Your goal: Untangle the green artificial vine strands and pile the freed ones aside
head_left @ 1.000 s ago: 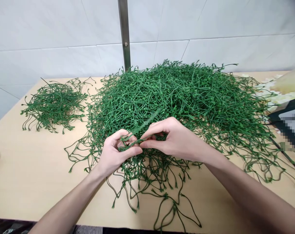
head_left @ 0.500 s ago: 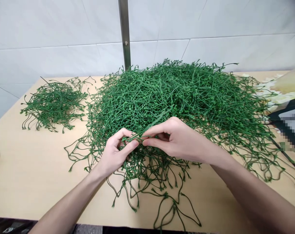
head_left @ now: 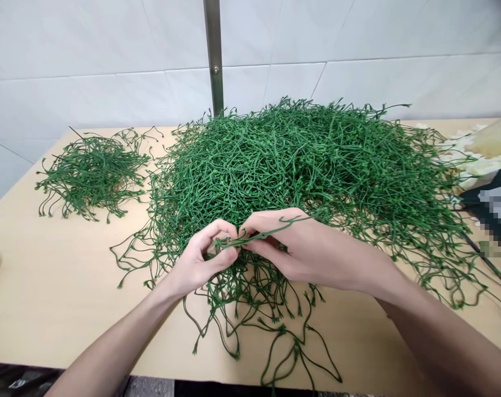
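Note:
Between my hands is a small bunch of thin green plastic stems (head_left: 250, 238), with curled tips reaching over my right hand. My left hand (head_left: 207, 255) is closed, pinching the bunch's left end between thumb and forefinger. Touching it, my right hand (head_left: 289, 242) is closed on the same stems, its fingertips partly hidden. Just behind and beneath both hands lies a large tangled heap of green plastic stems (head_left: 271, 160). Loose branching stems (head_left: 296, 347) trail from it toward the table's front edge.
A smaller pile of green stems (head_left: 95, 173) lies at the left of the wooden table (head_left: 60, 298). White flowers (head_left: 478, 151) and a dark-framed device (head_left: 494, 204), partly blurred out, sit at the right. A metal post (head_left: 214, 60) stands against the tiled wall behind.
My right hand has dropped slightly and turned, and the stem ends now swing across the back of it instead of pointing up and away. The left hand keeps its pinch.

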`<state>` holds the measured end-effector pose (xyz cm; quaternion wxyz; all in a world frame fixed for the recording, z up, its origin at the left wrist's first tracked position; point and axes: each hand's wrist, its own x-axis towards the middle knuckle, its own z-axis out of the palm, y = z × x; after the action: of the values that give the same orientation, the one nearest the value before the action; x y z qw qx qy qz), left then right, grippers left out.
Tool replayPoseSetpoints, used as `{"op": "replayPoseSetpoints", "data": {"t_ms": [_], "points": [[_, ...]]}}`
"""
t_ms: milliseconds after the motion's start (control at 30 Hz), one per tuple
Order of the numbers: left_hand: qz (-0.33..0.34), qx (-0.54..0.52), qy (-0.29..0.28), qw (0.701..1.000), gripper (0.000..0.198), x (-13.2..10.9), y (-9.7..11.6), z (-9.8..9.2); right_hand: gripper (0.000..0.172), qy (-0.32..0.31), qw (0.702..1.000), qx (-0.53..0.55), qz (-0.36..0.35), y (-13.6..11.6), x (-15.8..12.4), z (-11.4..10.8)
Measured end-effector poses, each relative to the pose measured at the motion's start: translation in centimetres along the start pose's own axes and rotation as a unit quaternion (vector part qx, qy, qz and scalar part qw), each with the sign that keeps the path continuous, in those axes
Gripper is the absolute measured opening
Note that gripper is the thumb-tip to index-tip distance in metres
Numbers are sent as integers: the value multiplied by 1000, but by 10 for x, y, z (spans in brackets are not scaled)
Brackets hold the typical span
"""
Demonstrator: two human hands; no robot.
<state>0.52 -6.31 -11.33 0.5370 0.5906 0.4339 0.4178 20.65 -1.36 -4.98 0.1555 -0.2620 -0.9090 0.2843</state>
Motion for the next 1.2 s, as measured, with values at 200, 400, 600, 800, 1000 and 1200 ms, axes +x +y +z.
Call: {"op": "replayPoseSetpoints", "data": {"t_ms": [200,400,600,800,1000,1200], "points": [[78,145,-21,986,22,2,6,4,17,-51,998,-34,-30,1,-3,1],[111,164,-27,980,26,2,11,6,13,-26,993,-81,-87,2,-4,7],[104,151,-12,983,48,0,9,0,25,-6,989,-103,-108,4,1,9],[72,56,-89,992,70,0,9,-3,41,-58,986,131,-83,1,6,6],[20,-14,-89,996,55,-1,9,2,44,-31,975,220,-33,4,10,25],[22,-112,-37,993,56,1,6,9,62,14,959,282,-9,7,10,38]]}}
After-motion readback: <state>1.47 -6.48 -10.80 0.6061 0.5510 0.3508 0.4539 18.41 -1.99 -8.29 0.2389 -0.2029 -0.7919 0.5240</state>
